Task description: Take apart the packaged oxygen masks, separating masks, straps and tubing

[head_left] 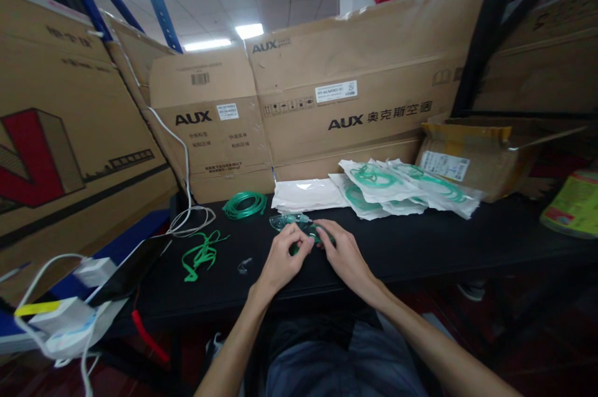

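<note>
Brown cardboard (126, 135) with a red mark stands at far left, and white plugs (95, 271) sit before it, beside a dark slab (133, 269). White cable (187, 163) hangs down the wall of boxes and loops onto the black table (411, 247). Next come crumpled green strips (204, 255), then a neat green coil (245, 204) farther back and a small clear scrap (243, 265) nearer the person. At the middle of the table, the left hand (288, 252) has its fingers curled, thumb and forefinger pinching the clear piece (290, 219), whose plastic shows green parts and reaches out beyond the knuckles. White packets (311, 196) lie flat just behind it. The right hand (344, 252) bends over the right end of the same piece; its fingertips are partly hidden, so I cannot tell how firmly they close. Rightward, overlapping pouches (374, 180) show green tubing inside, near an opened carton (460, 157). A yellow-green item (574, 204) is at far right.
</note>
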Available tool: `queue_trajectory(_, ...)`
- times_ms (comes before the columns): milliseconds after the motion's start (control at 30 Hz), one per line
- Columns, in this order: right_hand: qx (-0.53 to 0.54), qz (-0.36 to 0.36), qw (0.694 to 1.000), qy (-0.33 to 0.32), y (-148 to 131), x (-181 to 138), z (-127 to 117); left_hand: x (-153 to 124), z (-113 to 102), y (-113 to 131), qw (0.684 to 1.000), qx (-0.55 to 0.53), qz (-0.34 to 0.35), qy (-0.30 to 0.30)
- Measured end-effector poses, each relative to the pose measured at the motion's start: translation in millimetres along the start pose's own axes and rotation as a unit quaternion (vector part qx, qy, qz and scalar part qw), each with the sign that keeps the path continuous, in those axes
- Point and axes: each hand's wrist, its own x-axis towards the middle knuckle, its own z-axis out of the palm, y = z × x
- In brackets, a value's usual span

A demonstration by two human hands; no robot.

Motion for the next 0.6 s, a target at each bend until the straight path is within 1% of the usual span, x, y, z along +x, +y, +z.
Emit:
queue_trajectory(67, 0.002, 0.020, 1.000, 0.008, 0.7, 0.9, -1.4, -0.4, 0.3, 0.3, 1.000, -0.016, -0.003, 0.010)
queue_trajectory(167, 0.007, 0.027, 1.000, 0.000, -2.1, 0.8, -2.7, 0.5, -0.4, -3.8, 0.996, -0.008, -0.054, 0.064)
queue_trajectory(233, 0.014, 0.021, 1.000, -0.012, -4.9, 0.1, -3.0, 1.5, -0.9, -8.4, 0.993, -0.004, -0.082, 0.084)
queue_trajectory(333, 0.033, 0.017, 0.999, -0.023, -5.6, -0.4, -2.8, 2.4, -0.4, -12.5, 0.993, -0.012, -0.096, 0.074)
queue_trajectory(433, 0.072, 0.030, 0.997, -0.015, -1.3, -0.2, -2.3, 2.9, 1.2, -11.2, 0.993, -0.017, -0.097, 0.059)
queue_trajectory(600, 0.167, 0.078, 0.983, 0.014, 1.4, 0.7, -2.3, 3.3, 0.9, -7.9, 0.989, 0.018, -0.118, 0.085)
